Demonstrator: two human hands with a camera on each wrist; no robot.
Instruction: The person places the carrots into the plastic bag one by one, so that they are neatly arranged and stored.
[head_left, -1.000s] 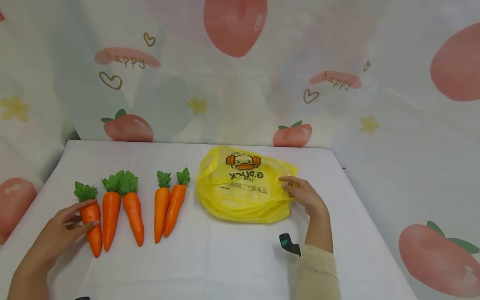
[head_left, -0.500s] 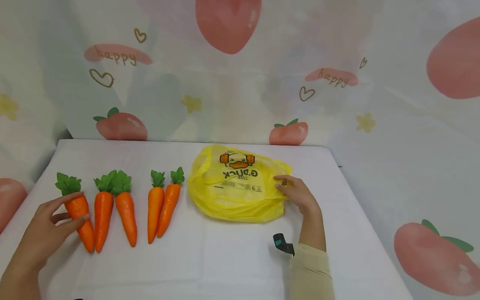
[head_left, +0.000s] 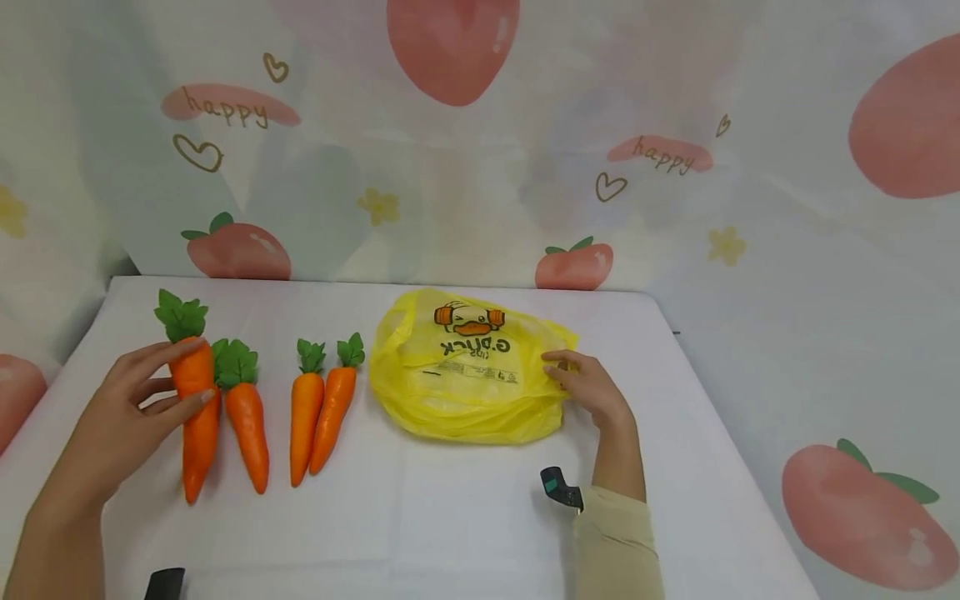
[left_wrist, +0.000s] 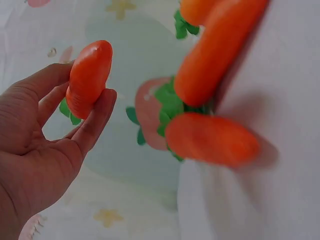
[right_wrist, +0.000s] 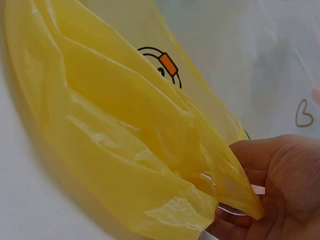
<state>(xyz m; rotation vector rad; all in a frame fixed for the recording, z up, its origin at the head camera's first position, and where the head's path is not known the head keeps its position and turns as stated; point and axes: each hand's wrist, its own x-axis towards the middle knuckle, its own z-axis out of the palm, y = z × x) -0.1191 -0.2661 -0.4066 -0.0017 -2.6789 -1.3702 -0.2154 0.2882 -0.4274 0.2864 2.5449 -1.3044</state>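
My left hand [head_left: 123, 425] holds an orange carrot [head_left: 191, 362] with green leaves, thumb on one side and fingers on the other. In the left wrist view the held carrot [left_wrist: 90, 80] is raised off the tabletop. It partly covers a second carrot [head_left: 197, 467] lying behind it in the head view. On the right, my right hand [head_left: 596, 392] grips the edge of a yellow plastic bag [head_left: 465, 408] with a duck print. The right wrist view has the bag's film [right_wrist: 125, 130] hanging partly open, some fingertips hidden behind it.
A carrot [head_left: 249, 433] lies right of the held one, then a close pair, a carrot [head_left: 306, 429] and a slanted carrot [head_left: 333, 421]. All rest on a white-covered table [head_left: 450, 525] before a fruit-printed backdrop [head_left: 480, 192]. A black wrist device [head_left: 558, 487] sits by the right sleeve.
My left hand has lifted the leftmost carrot off the table and carried it up and right, over its neighbour. The right hand stays at the bag; the head view shifted slightly.
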